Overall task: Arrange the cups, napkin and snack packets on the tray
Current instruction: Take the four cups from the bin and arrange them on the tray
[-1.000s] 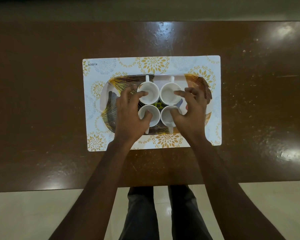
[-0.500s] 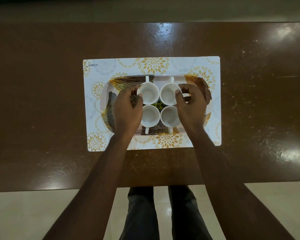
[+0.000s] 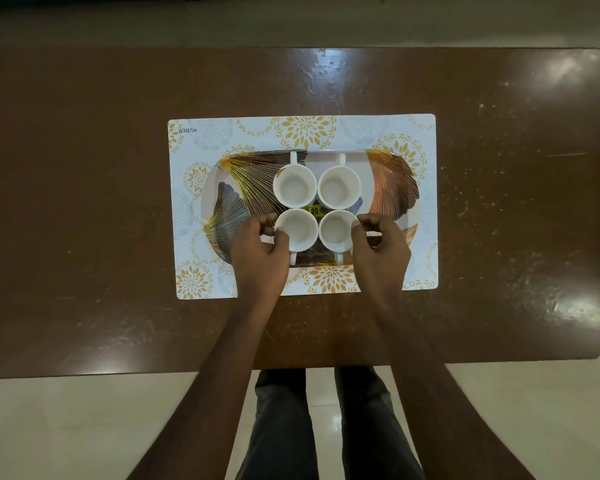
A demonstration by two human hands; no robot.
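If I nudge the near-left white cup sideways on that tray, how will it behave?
The near-left cup looks rigid ceramic, probably breakable if knocked. Wide and low, it should slide rather than tip; the tray looks glossy, likely slick. It nearly touches the near-right cup, so a push may shift both.

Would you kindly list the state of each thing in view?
Far left cup: upright, empty.
Far right cup: upright, empty.
Near left cup: upright, empty.
Near right cup: upright, empty.
Tray: flat on placemat.
Left hand: curled beside near left cup; grip unclear.
Right hand: curled beside near right cup; grip unclear.
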